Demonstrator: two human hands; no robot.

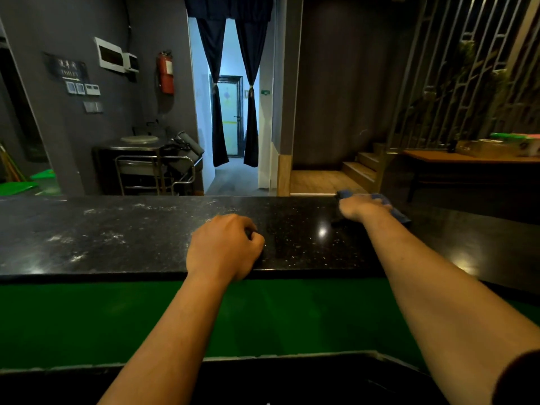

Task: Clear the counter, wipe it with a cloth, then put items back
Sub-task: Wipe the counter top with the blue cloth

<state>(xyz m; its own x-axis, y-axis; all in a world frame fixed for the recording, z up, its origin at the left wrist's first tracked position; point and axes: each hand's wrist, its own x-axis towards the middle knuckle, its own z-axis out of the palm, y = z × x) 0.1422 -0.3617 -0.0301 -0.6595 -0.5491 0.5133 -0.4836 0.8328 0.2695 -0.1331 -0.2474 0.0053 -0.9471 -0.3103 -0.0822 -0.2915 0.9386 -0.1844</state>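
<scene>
Across the frame w/ its long axis running left-right lies the black granite counter (146,229), polished, speckled, w/ a straight front edge and a straight far edge. Left half carries pale dusty smears; right half reads glossier w/ light reflections. Below the front edge sits a green ledge (87,317), flat and matte. Left hand (223,248) rests at the front edge near mid-counter, fingers curled into a loose fist, nothing seen inside it. Right hand (362,207) lies at the far edge, right of centre, pressing down on a blue cloth (400,216); fingers are hidden from this angle, so cannot tell whether they are curled over the fabric or flat. Cloth is soft, crumpled, and shows at both sides of the hand; its long axis runs from far-left to near-right, w/ its near-right corner pointing toward the counter's right end. Cloth touches the far edge. Counter surface between the hands is bare, as is the stretch left of the left hand. Beyond the counter: a steel trolley (157,171) against a grey wall, a red fire extinguisher (166,73) mounted above it, a doorway w/ dark tied curtains (217,92), wooden steps (361,168) and a wooden table (467,159) at right.
</scene>
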